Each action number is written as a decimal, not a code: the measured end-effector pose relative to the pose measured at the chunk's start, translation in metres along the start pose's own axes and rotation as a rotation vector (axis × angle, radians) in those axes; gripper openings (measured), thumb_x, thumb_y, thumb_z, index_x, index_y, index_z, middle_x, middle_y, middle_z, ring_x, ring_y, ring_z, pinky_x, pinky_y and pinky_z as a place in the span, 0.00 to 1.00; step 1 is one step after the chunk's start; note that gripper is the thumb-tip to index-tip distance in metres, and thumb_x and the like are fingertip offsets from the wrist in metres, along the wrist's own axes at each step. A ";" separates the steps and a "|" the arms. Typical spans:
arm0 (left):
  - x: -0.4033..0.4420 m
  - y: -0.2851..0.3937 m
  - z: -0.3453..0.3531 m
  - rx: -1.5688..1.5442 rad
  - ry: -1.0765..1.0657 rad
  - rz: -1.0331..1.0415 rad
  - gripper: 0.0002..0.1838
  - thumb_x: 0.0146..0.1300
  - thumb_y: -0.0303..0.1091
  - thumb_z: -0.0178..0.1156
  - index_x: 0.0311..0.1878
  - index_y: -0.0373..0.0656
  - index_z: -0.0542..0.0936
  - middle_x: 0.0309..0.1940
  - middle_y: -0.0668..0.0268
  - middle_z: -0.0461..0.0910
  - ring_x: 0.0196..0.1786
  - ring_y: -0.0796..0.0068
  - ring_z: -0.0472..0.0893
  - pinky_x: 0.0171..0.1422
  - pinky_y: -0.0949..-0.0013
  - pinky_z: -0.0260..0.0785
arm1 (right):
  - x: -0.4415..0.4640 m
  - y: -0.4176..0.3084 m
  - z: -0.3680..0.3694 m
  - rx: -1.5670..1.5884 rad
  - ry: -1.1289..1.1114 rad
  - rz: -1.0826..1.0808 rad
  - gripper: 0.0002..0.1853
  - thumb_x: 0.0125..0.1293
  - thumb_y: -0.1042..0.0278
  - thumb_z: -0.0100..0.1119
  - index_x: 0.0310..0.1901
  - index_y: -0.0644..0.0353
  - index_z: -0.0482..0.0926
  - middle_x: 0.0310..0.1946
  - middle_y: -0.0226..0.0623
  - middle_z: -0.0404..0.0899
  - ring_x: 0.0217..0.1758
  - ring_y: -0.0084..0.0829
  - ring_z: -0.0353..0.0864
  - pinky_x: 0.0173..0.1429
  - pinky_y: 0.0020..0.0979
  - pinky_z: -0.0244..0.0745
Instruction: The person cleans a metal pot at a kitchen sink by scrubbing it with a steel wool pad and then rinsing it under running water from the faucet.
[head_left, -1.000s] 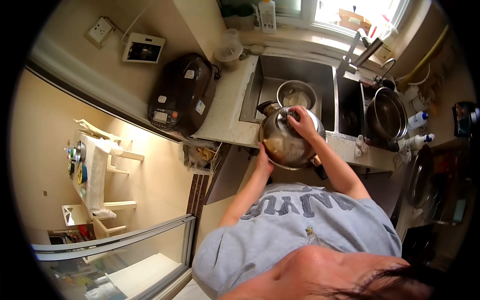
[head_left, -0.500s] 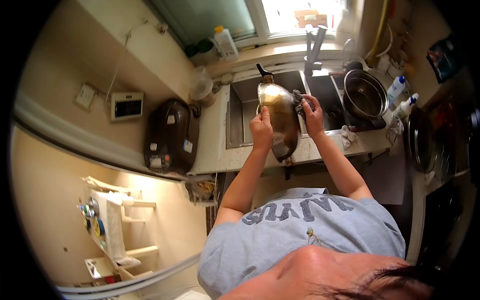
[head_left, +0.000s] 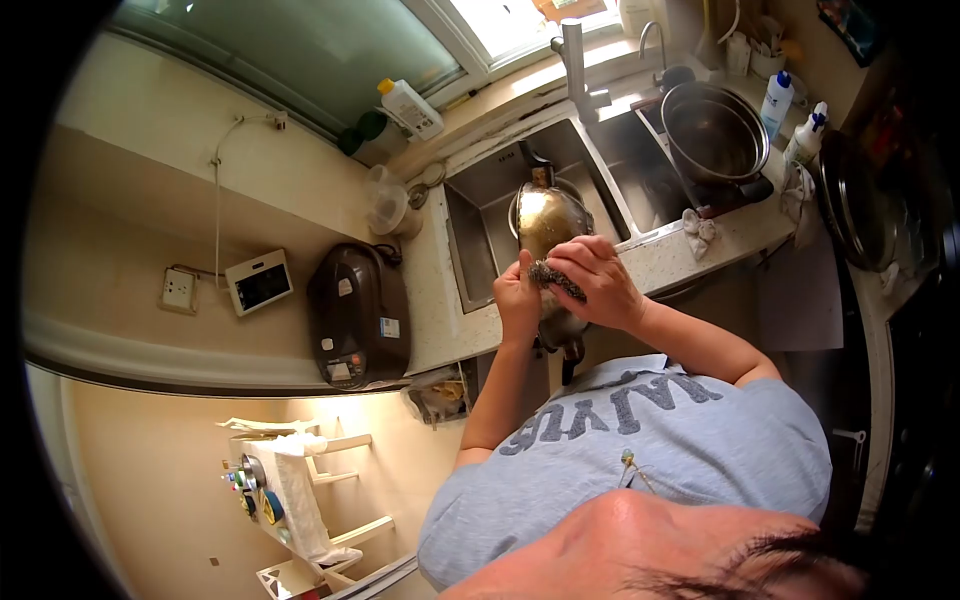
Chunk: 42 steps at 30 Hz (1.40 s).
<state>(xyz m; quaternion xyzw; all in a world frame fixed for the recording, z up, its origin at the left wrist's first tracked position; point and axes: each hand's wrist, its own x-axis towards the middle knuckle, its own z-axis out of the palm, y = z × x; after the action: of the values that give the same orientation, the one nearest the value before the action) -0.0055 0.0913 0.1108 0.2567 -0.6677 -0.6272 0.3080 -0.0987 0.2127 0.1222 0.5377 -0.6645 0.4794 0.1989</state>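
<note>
A shiny metal pot (head_left: 550, 215) with black handles is held on its side over the front edge of the left sink basin (head_left: 470, 250). My left hand (head_left: 516, 300) grips the pot's rim with the thumb on its outer side. In my right hand (head_left: 605, 285) is a grey steel wool scourer (head_left: 558, 280), fingers wrapped over it and pressing it to the pot's outside. The hands nearly touch. Part of the pot's lower half is hidden behind the right hand.
A large steel pot (head_left: 712, 135) stands over the right basin, near the faucet (head_left: 575, 75). Right of it are a blue-capped bottle (head_left: 777, 100) and a spray bottle (head_left: 805, 138). A cloth (head_left: 698, 235) lies on the front counter edge. A dark brown appliance (head_left: 360, 315) sits left.
My right hand has moved the scourer left and down, from the pot's right side to its middle near my left hand. The pot has come lower, and the camera view has turned.
</note>
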 end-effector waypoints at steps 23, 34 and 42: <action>-0.022 0.007 -0.029 0.121 0.240 -0.013 0.29 0.71 0.49 0.43 0.21 0.35 0.73 0.16 0.75 0.68 0.22 0.87 0.63 0.25 0.75 0.55 | 0.049 -0.019 0.050 0.190 -0.081 -0.214 0.04 0.50 0.70 0.62 0.29 0.57 0.81 0.31 0.35 0.77 0.42 0.39 0.74 0.45 0.36 0.72; -0.015 -0.003 0.003 0.043 0.268 0.044 0.28 0.71 0.49 0.46 0.17 0.39 0.64 0.13 0.75 0.56 0.19 0.85 0.54 0.21 0.72 0.48 | 0.050 0.010 0.027 0.099 -0.143 -0.093 0.05 0.51 0.73 0.61 0.31 0.55 0.80 0.32 0.36 0.76 0.41 0.39 0.72 0.44 0.37 0.69; -0.006 -0.008 -0.012 -0.062 0.341 -0.048 0.29 0.71 0.46 0.45 0.18 0.33 0.66 0.11 0.67 0.57 0.20 0.80 0.55 0.22 0.67 0.52 | 0.027 -0.029 0.036 0.052 -0.131 -0.115 0.10 0.45 0.77 0.66 0.32 0.53 0.84 0.33 0.32 0.75 0.41 0.36 0.74 0.47 0.33 0.71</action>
<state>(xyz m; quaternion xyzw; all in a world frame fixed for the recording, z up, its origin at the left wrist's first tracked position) 0.0075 0.0872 0.1028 0.3657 -0.5797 -0.6020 0.4097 -0.0730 0.1691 0.1390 0.6100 -0.6315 0.4482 0.1680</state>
